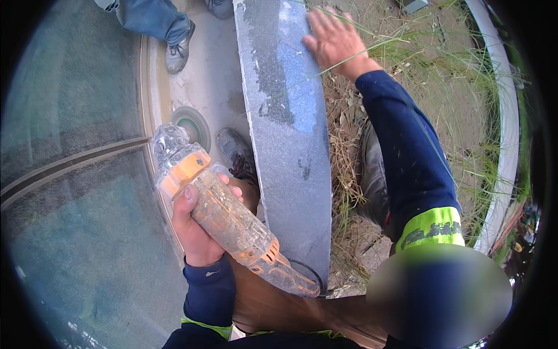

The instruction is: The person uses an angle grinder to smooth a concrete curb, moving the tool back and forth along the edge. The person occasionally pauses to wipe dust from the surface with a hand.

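My left hand (197,221) is wrapped round the body of a dusty orange angle grinder (235,218). The grinder's round disc (200,125) points away from me, to the left of a long grey stone slab (293,168). Its tail end hangs over the near part of the slab, where a black cord (311,269) curves out. My right hand (337,43) is open, fingers stretched out, at the slab's far right edge; whether it presses on the stone I cannot tell. A smoother bluish patch with dark wet-looking areas marks the far part of the slab.
Large dusty glass panes (70,232) in a metal frame stand on the left. Another person's shoe (178,53) and jeans show at the far left. My own boots (235,152) straddle the slab. Soil with long grass (430,93) lies to the right, bounded by a curved pale kerb (508,116).
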Available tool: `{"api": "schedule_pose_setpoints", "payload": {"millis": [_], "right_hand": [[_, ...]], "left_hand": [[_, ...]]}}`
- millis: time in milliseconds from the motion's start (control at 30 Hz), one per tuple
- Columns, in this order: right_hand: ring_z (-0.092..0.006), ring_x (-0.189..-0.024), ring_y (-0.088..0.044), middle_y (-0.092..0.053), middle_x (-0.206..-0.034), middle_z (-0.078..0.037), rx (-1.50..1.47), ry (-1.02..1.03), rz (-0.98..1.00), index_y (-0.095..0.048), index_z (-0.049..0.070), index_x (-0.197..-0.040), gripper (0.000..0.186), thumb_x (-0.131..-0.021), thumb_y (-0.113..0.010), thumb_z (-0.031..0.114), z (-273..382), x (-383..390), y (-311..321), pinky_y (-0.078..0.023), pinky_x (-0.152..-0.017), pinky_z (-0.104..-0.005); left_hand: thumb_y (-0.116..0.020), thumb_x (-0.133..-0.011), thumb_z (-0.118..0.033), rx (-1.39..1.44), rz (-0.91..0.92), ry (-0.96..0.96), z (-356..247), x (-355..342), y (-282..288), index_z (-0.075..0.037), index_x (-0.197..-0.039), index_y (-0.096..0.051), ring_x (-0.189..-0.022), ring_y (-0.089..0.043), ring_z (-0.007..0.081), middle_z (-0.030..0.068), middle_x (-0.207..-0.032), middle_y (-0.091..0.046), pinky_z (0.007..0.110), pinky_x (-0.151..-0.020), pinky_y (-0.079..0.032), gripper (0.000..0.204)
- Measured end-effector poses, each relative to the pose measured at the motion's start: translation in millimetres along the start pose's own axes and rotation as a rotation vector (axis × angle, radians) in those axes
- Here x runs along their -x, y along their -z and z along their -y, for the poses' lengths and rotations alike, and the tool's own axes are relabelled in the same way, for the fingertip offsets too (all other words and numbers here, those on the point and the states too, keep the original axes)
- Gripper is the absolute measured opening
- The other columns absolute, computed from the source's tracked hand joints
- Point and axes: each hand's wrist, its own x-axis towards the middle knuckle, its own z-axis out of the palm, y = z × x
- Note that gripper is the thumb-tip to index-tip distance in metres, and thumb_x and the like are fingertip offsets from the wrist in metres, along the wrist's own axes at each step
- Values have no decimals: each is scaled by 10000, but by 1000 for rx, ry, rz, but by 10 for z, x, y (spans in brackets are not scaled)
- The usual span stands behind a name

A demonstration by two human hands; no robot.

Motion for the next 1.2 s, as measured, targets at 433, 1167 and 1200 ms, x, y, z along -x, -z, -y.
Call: {"api": "schedule_pose_setpoints", "payload": {"millis": [433,1167,1200], "right_hand": [[-428,-1518,-243,-348,-1615,-212,-420,201,104,-349,-20,-1538,709,-1044,-393,486,252,464,292,-174,-1235,-558],[-415,-1053,-693,-700,-1112,-289,-558,-142,358,-583,-74,-1250,610,-1057,-449,490,-376,-114,1196,-563,-923,-485],[-423,-1056,-691,-691,-1127,-303,-669,-158,364,-580,-80,-1244,625,-1053,-463,504,-165,175,1392,-558,-928,-498]], "left_hand": [[-600,-920,-416,39,98,-9,16,4,122,-11,-1354,-485,-889,-702,321,187,-1069,-653,431,-738,-607,605],[-634,-907,-452,112,301,75,11,-322,-124,-13,-1275,-527,-880,-694,313,161,-1067,-643,439,-736,-611,583],[-639,-905,-447,119,308,76,0,-316,-162,-18,-1264,-537,-888,-691,308,153,-1073,-644,436,-745,-609,569]]}}
